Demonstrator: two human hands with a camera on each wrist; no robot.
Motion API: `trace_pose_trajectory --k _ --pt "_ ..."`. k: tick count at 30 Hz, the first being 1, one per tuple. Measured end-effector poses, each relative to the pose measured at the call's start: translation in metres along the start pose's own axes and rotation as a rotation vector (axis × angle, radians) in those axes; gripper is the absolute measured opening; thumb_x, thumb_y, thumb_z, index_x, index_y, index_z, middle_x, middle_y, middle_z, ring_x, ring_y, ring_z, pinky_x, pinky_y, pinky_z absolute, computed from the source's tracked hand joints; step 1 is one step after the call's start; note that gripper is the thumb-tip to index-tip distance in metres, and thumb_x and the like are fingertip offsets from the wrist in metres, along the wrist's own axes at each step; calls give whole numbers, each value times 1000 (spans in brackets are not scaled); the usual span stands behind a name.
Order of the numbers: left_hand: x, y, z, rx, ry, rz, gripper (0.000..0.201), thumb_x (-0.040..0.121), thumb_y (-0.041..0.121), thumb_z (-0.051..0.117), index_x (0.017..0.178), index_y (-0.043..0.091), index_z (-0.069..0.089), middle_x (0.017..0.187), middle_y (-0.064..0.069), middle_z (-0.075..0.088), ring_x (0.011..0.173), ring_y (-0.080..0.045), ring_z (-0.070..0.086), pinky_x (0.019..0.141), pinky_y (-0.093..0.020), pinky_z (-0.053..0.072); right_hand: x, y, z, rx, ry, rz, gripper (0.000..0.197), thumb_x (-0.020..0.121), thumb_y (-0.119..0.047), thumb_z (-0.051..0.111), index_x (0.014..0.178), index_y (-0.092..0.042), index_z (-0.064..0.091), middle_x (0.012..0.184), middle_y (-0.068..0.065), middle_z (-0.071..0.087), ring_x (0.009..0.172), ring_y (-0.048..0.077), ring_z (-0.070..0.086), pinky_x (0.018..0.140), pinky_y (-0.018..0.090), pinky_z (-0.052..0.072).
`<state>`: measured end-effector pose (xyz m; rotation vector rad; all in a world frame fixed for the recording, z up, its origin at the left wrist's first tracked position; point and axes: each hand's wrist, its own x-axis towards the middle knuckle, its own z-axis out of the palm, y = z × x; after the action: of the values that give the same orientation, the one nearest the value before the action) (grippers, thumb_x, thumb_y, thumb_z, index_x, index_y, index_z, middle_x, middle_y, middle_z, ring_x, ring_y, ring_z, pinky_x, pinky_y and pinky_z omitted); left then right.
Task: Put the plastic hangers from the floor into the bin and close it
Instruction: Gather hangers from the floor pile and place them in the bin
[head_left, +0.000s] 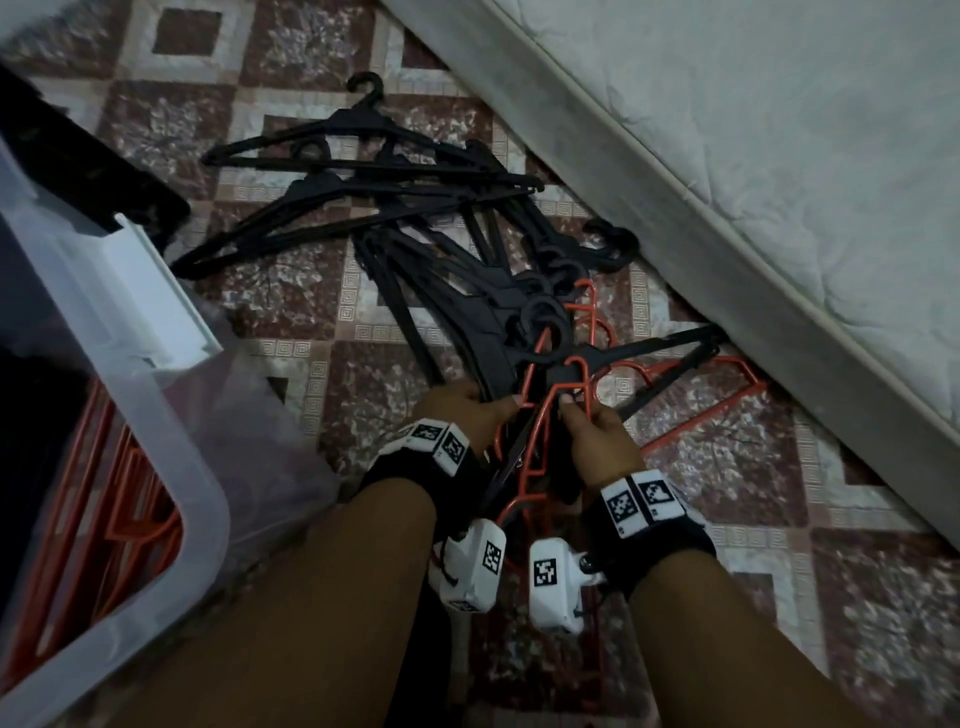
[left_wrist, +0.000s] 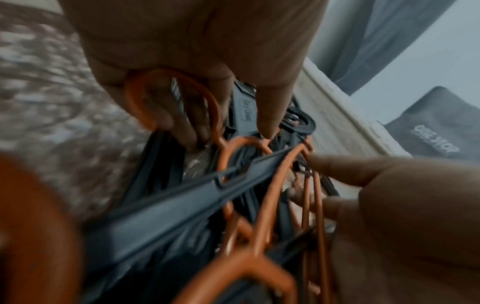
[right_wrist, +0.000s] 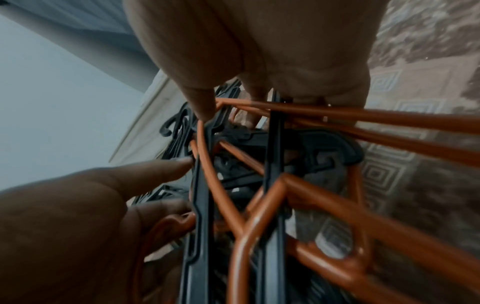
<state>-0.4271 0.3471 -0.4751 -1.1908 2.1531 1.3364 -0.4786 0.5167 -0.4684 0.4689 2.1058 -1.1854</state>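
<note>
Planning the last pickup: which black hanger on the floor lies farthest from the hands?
The black hanger at the top of the pile, its hook pointing away from the hands; the others lie nearer, fanned toward the left hand and right hand.

patterned floor (head_left: 332, 322), grey mattress (head_left: 753, 156)

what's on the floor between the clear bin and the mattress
In the head view, a tangled pile of black hangers with a few orange hangers lies between the bin and the mattress.

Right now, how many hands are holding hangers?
2: the left hand grips the orange and black hangers nearer the bin, the right hand pinches them nearer the mattress.
</note>
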Motion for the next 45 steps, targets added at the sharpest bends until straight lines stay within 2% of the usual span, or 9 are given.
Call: trace_pose_trajectory --k 3,8,12,16,21,28,36,41,45 --pt "7 17 -12 44 -82 -3 46 56 69 75 66 25 65 63 13 65 50 -5 60 35 -11 38 6 -7 -1 -12 39 22 35 88 -49 62 116 -28 60 104 3 67 93 27 63 91 38 50" --pt "12 51 -13 400 -270 17 71 69 70 69 112 14 67 110 -8 67 88 -26 62 72 -31 50 11 -19 -7 -210 -165 18 27 86 -42 66 109 -28 66 104 1 70 87 21 67 74 29 52" --pt "11 46 -1 289 -251 14 72 68 59 78 124 16 64 121 -5 65 98 -26 63 78 -30 51 11 -19 -9 -217 -168 32 19 85 -34 69 101 -25 68 101 4 70 89 25 68 82 35 55" --pt "-5 24 7 -42 -224 -64 92 52 60 86 127 18 56 118 3 63 93 -22 61 77 -28 52 -1 -4 -13 -119 -94 26 12 81 -29 71 93 -28 69 88 -1 73 76 20 70 71 31 56" --pt "-37 0 16 -114 -136 54 60 60 54 85 107 29 58 88 20 62 76 -6 59 57 -12 41 -28 17 -25 -72 -84 -103 21 84 -21 71 105 -25 68 92 2 74 85 25 70 83 44 56" --pt "-71 28 -1 -92 -402 177 65 69 48 81 122 28 50 125 2 63 113 -20 61 96 -37 50 -79 16 -62 -122 119 -426 30 89 -23 68 106 -45 59 86 -31 67 80 -18 60 62 11 44" --pt "-96 96 -18 -271 -531 289 74 66 35 87 130 25 51 126 -3 63 116 -14 60 99 -37 50 -121 -35 -113 -101 260 -613 26 89 -40 63 103 -60 54 88 -33 66 80 -4 65 67 32 53" --pt "-125 153 -45 -252 -583 475 54 77 28 81 125 26 56 114 2 71 107 -12 66 100 -37 50 -148 -66 -140 8 257 -689 41 83 -43 65 120 -47 51 106 -12 70 98 18 68 81 55 55" --pt "-153 188 -64 -150 -519 608 67 77 41 76 135 23 49 123 1 66 113 -18 63 101 -41 48 -181 -98 -157 -42 300 -842 49 77 -43 80 114 -47 48 103 -27 68 88 -5 68 73 19 57"
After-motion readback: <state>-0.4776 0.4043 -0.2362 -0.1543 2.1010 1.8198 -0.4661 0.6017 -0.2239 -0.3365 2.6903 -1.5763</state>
